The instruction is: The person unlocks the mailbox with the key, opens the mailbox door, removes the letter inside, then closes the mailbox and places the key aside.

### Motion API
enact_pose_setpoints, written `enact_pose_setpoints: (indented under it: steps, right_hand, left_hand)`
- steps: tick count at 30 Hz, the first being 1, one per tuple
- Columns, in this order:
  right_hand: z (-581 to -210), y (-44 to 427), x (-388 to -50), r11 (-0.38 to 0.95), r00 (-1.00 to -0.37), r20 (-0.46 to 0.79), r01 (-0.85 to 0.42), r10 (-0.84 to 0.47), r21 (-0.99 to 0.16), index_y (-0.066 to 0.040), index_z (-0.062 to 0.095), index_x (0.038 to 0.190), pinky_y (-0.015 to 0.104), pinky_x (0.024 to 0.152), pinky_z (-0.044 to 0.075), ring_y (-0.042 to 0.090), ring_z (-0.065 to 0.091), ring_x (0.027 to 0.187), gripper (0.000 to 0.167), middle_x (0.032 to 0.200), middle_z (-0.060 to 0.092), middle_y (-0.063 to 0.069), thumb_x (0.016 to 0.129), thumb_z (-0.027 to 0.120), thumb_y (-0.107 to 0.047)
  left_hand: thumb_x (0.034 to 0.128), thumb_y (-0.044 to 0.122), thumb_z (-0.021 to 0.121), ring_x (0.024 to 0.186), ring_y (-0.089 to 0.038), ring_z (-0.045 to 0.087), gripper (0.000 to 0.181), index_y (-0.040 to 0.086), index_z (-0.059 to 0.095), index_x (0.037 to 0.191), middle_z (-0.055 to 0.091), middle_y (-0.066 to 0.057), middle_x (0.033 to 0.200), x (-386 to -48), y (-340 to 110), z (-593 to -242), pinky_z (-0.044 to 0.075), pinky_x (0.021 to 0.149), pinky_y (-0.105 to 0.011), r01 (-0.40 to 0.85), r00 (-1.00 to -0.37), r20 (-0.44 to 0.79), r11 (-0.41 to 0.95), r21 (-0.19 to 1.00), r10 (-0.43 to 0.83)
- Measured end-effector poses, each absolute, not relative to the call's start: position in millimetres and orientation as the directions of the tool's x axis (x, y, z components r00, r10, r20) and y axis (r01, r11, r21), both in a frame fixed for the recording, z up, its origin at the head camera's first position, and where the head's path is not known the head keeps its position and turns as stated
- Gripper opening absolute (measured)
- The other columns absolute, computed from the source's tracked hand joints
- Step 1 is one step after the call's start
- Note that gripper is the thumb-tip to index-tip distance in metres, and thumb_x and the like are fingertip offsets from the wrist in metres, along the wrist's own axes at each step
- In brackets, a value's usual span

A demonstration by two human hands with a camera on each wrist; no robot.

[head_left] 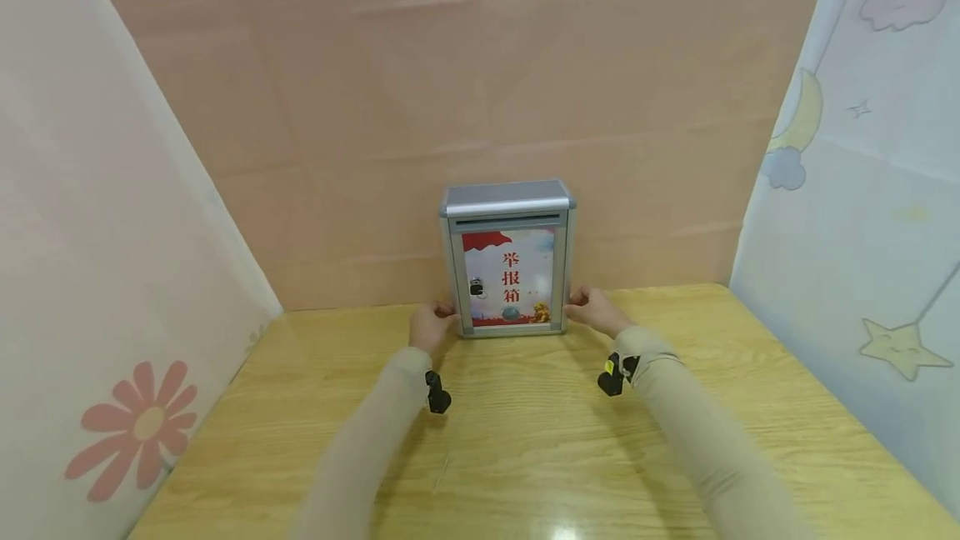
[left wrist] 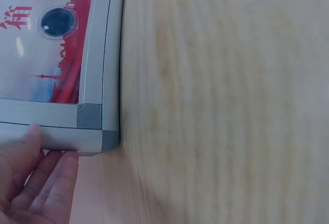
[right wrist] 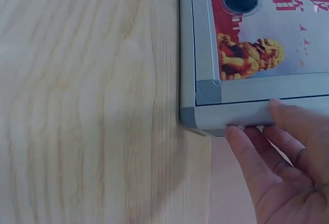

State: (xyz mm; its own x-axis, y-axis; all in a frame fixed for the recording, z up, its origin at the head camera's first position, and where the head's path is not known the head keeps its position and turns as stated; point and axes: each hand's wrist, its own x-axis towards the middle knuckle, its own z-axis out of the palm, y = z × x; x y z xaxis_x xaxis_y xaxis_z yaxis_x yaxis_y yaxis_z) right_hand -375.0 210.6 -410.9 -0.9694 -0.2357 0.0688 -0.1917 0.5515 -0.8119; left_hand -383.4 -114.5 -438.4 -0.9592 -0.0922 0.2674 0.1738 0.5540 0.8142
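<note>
A silver-grey metal box [head_left: 510, 273] with a slot near its top and a red-and-white printed front stands upright at the back of the wooden table. The left hand [head_left: 432, 326] holds its left side low down; in the left wrist view that hand [left wrist: 36, 178] has its thumb on the front frame edge and fingers at the side. On the other side, the right hand [head_left: 596, 311] grips the lower right edge, and in the right wrist view this hand [right wrist: 288, 157] shows thumb on the frame, fingers against the side. A small black lock [head_left: 476, 287] sits on the front's left.
The wooden table [head_left: 517, 440] reaches up to a plain pinkish-brown backdrop [head_left: 480, 65] just behind the box. A pale panel with a red flower [head_left: 142, 432] stands at the left, and another with a moon and star [head_left: 903, 348] at the right.
</note>
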Motion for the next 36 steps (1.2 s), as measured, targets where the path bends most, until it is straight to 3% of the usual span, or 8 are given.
enact_pose_setpoints:
  steps: [6, 11, 18, 26, 36]
  right_hand:
    - [-406, 226, -364, 0.615, -0.953, 0.071, -0.246, -0.295, -0.749, 0.006, 0.054, 0.100, 0.039, 0.081, 0.054, 0.031, 0.061, 0.097, 0.021, 0.110, 0.058, 0.024, 0.096, 0.060, -0.014]
    - [-404, 235, -355, 0.591, -0.941, 0.039, -0.243, -0.336, -0.769, 0.006, 0.054, 0.097, 0.032, 0.080, 0.055, 0.023, 0.062, 0.094, 0.019, 0.104, 0.058, 0.019, 0.094, 0.062, -0.012]
    - [-398, 236, -347, 0.610, -0.940, -0.004, -0.219, -0.342, -0.762, 0.005, 0.054, 0.098, 0.035, 0.083, 0.055, 0.022, 0.063, 0.094, 0.018, 0.099, 0.061, 0.016, 0.094, 0.062, -0.011]
    - [-395, 237, -346, 0.630, -0.931, 0.006, -0.253, -0.366, -0.734, 0.003, 0.055, 0.097, 0.035, 0.079, 0.054, 0.020, 0.063, 0.089, 0.019, 0.095, 0.063, 0.013, 0.095, 0.061, -0.016]
    - [-395, 234, -351, 0.635, -0.949, -0.035, -0.183, -0.314, -0.750, 0.005, 0.055, 0.101, 0.035, 0.081, 0.055, 0.021, 0.063, 0.092, 0.020, 0.099, 0.061, 0.016, 0.095, 0.061, -0.013]
  left_hand:
    - [0.0809, 0.012, 0.078, 0.078, -0.023, 0.064, 0.017, -0.003, 0.070, 0.085, 0.071, -0.014, 0.086, -366, -119, -433, 0.053, 0.071, -0.037, 0.238, -0.962, 0.273, 0.563, 0.792, 0.022]
    - [0.0786, 0.011, 0.080, 0.073, -0.017, 0.062, 0.015, 0.000, 0.071, 0.084, 0.070, -0.010, 0.086, -354, -120, -429, 0.053, 0.063, -0.030, 0.225, -0.973, 0.215, 0.556, 0.800, 0.084]
    - [0.0784, 0.011, 0.080, 0.069, -0.015, 0.063, 0.016, 0.001, 0.072, 0.086, 0.070, -0.008, 0.083, -350, -120, -427, 0.053, 0.061, -0.028, 0.197, -0.980, 0.166, 0.550, 0.812, 0.107]
    - [0.0795, 0.007, 0.078, 0.076, -0.025, 0.066, 0.016, -0.003, 0.070, 0.089, 0.070, -0.015, 0.087, -345, -117, -418, 0.054, 0.063, -0.029, 0.188, -0.982, 0.160, 0.543, 0.818, 0.098]
    - [0.0824, 0.005, 0.075, 0.086, -0.039, 0.067, 0.015, -0.005, 0.068, 0.091, 0.069, -0.021, 0.089, -345, -113, -416, 0.057, 0.066, -0.032, 0.155, -0.988, 0.132, 0.506, 0.849, 0.082]
